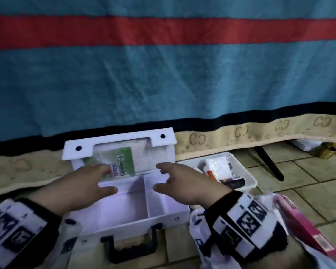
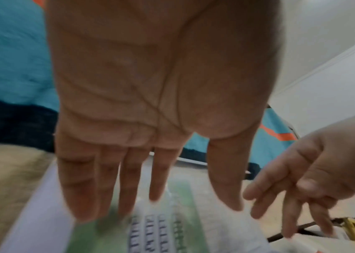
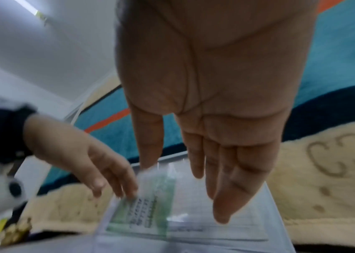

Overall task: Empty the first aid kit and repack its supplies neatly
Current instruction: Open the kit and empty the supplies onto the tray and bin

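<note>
The white first aid kit (image 1: 136, 224) lies open on the tiled floor, its lid (image 1: 120, 144) upright against the bed. Both divided compartments show bare bottoms. A green and white packet (image 1: 124, 160) (image 2: 185, 231) (image 3: 150, 205) sits inside the lid. My left hand (image 1: 111, 179) (image 2: 193, 203) reaches over the kit with straight fingers, whose tips touch the packet's lower left part. My right hand (image 1: 159, 178) (image 3: 185, 193) hovers just right of it, fingers straight and spread, holding nothing.
A white tray (image 1: 248, 177) with several supplies stands right of the kit. A plastic bag with a pink box (image 1: 299, 226) lies at the near right. Behind hang a blue and red bed cover (image 1: 163, 74) and a beige blanket (image 1: 241, 133). A black leg (image 1: 270, 162) slants by the tray.
</note>
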